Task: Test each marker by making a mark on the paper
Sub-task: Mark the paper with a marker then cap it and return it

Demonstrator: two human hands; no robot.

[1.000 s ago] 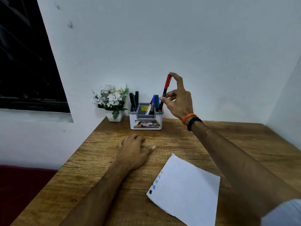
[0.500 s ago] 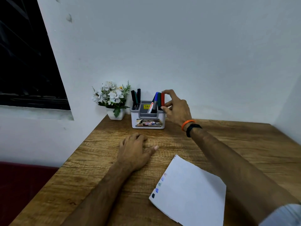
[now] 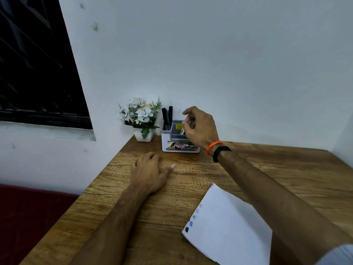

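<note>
A white and grey marker holder (image 3: 172,148) stands at the back of the wooden desk (image 3: 267,169). Dark markers (image 3: 167,116) stick up from its left compartment. My right hand (image 3: 200,129) is over the holder's right side, fingers curled and pinching a marker there; a bit of green (image 3: 192,121) shows between the fingers and a white barrel (image 3: 182,131) just below them. The other markers on that side are hidden by the hand. My left hand (image 3: 150,173) rests on the desk, holding nothing. The white paper (image 3: 229,226) lies front right, with several small colour marks (image 3: 193,218) along its left edge.
A small white pot of artificial flowers (image 3: 141,119) stands left of the holder against the wall. A dark window (image 3: 34,69) is at the left. The desk's left edge drops to a dark red surface (image 3: 28,217).
My right hand lowered the red marker into the holder, let it go, then moved left over the other markers and closed on one. My left hand stayed put.
</note>
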